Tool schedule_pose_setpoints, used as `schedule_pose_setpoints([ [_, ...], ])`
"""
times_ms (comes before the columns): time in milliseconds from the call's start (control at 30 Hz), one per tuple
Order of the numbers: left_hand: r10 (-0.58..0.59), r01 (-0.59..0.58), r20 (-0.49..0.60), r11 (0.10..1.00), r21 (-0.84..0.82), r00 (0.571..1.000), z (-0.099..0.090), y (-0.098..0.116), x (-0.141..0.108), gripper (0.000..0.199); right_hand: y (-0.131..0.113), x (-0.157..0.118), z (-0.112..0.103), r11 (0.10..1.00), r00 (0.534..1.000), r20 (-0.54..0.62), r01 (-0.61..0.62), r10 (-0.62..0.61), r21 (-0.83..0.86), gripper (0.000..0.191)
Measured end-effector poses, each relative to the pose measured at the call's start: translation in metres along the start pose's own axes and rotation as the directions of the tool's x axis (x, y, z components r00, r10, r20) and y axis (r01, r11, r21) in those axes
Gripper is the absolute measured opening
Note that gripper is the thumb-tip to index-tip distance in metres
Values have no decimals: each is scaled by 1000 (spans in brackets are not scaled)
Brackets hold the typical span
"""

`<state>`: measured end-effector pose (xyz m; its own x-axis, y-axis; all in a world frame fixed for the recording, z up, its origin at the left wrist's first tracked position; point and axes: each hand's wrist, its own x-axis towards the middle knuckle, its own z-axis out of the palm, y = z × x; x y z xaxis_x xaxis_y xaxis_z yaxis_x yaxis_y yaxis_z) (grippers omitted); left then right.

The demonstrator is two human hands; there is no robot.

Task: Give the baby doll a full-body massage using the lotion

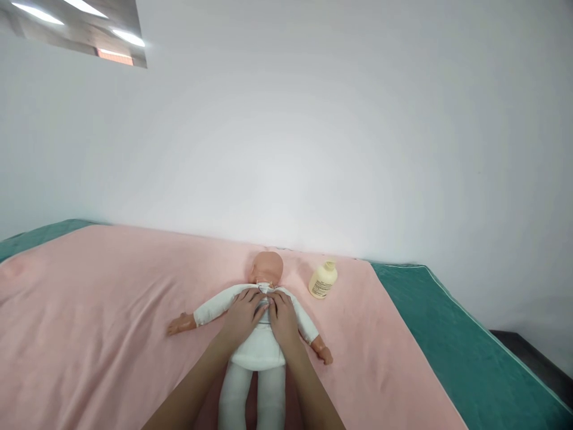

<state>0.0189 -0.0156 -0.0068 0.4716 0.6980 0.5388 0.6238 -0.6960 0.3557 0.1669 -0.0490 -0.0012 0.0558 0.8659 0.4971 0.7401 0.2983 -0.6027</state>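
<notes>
A baby doll (258, 352) with a white cloth body lies on a pink blanket, its head toward the wall and its arms spread wide. The back of its bare head faces up, so it seems to lie on its front. On the left of its upper back rests my left hand (244, 310), flat with the fingers stretched out. My right hand (282, 309) lies flat on the other side, fingers extended, the two hands nearly touching at the middle. Beyond the doll's right-hand shoulder stands a pale yellow bottle (323, 279) with printed text, slightly tilted in view.
The pink blanket (111, 310) has soft folds on the left. Under it a green cover (443, 322) shows on the right and far left. A white wall (313, 131) rises behind, with an opening at the upper left. Something dark (532, 358) lies beyond the right edge.
</notes>
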Motion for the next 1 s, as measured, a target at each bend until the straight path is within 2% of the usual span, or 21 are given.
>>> schedule_pose_setpoints([
  [133,-8,8,13,1000,-2,1000,0,1,0,30,2,-1,2,1000,1000,20,-3,4,-29,31],
  [367,-56,57,-30,998,23,998,1,0,1,34,2,-1,1,1000,1000,21,-20,21,-15,31],
  [533,-87,87,-2,996,9,996,1,-2,6,35,1,6,0,997,997,66,-44,49,-70,32],
  [733,-168,168,37,986,0,985,3,-2,11,38,3,8,2,996,996,63,-58,62,-67,30],
  [867,-172,173,23,982,-79,985,1,-2,9,38,2,4,-1,998,997,51,-51,53,-37,30],
  [1000,-124,111,-40,967,-230,992,-8,0,-3,39,-2,-8,-9,993,998,-17,-58,60,99,31],
])
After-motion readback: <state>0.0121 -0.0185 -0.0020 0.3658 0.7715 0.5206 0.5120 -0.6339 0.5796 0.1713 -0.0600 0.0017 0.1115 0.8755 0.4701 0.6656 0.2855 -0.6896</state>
